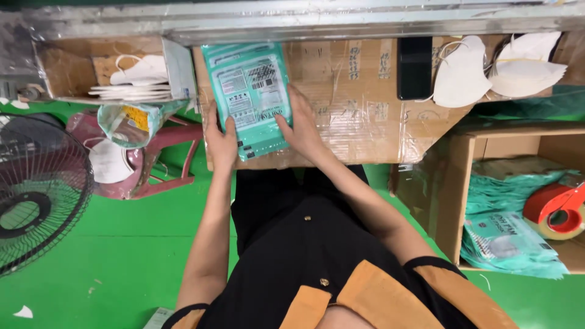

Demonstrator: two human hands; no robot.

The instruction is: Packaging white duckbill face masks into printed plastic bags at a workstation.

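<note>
- A stack of teal flat packets (251,97) lies in the upper centre of the frame on a taped cardboard surface (359,116); the top packet bears white rectangular label panels.
- The left hand (220,141) clasps the stack's lower left edge, fingers curled on it.
- The right hand (301,129) presses the right edge, fingers spread flat.
- Upper left: an open box (67,67) holds stacked white masks (137,82).
- Upper right: more white masks (496,67) lie beside a black phone (414,67).
- Lower right: a carton (454,183) holds teal packets (512,244) and a red tape dispenser (557,210).
- Left edge: a fan (33,195) stands on the green floor.
</note>
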